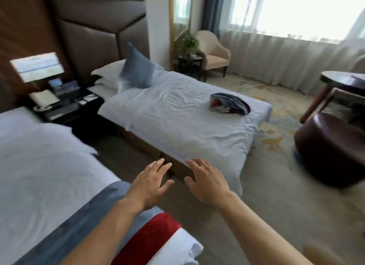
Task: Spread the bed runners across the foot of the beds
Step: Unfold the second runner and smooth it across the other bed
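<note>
Two white beds stand side by side. On the near bed at the lower left, a blue-grey and red runner lies spread flat across the foot. A second runner sits bunched in a heap on the far bed, near its right edge. My left hand and my right hand hover over the gap between the beds, by the far bed's near corner. Both are empty with fingers apart, touching nothing.
A dark nightstand with a lamp and phone stands between the beds. A blue cushion leans on the far bed's pillows. A round dark ottoman, a table and a beige armchair stand to the right on the carpet.
</note>
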Motion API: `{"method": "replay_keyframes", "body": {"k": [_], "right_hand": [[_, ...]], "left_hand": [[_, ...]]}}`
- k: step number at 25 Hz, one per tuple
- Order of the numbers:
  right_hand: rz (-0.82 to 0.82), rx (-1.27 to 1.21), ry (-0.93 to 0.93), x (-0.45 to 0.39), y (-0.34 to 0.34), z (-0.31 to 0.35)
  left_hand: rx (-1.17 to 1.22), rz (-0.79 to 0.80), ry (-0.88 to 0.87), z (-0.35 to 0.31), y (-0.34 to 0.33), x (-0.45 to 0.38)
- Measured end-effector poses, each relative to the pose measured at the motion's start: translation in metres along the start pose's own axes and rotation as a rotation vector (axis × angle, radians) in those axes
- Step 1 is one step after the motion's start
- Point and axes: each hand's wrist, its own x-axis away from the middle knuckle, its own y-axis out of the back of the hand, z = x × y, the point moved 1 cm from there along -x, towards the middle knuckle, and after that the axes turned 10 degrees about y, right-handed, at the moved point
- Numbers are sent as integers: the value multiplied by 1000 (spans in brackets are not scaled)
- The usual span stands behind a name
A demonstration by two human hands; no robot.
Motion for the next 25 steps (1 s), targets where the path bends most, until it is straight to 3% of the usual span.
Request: {"method": "replay_keyframes", "body": {"k": [6, 20, 25], "right_hand": [[-80, 34, -195, 20, 72, -136], [-150, 113, -504, -28, 188, -473], [-139, 103, -521, -51, 206, -628]], "left_hand": [[33, 67, -179, -134, -11, -98], [69, 110, -478, -417, -99, -402], [55, 115, -474, -512, -145, -517]]}}
